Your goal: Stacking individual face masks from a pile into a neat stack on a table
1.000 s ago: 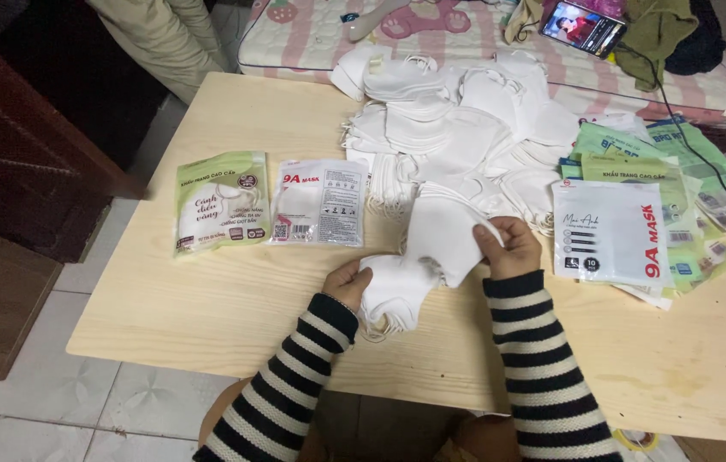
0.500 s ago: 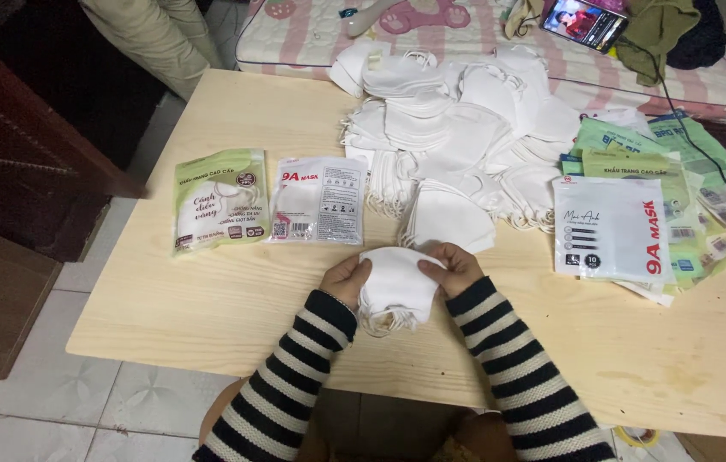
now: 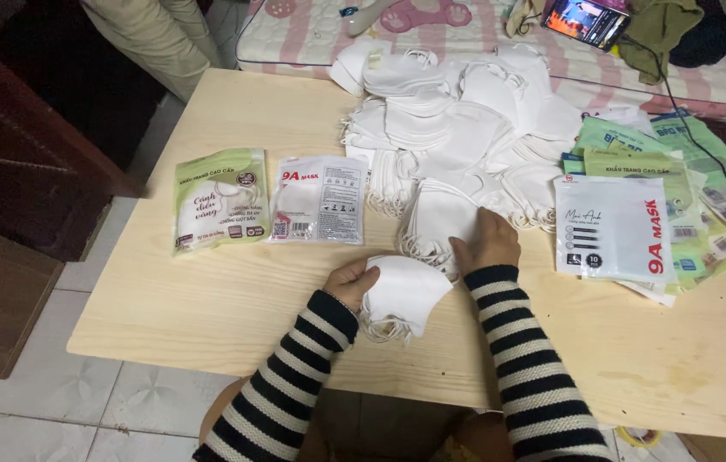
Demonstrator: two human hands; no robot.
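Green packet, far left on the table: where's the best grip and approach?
Probably the green packet's near short edge, pinched from the person's side. It lies flat and apart from the white packet, and its left and near edges have bare table beside them.

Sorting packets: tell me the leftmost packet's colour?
Light green and white packet, clearest in the head view.

Left hand (image 3: 348,282) gripping a white mask bundle (image 3: 404,295), right hand (image 3: 487,241) on the small mask stack (image 3: 438,219) beside it.
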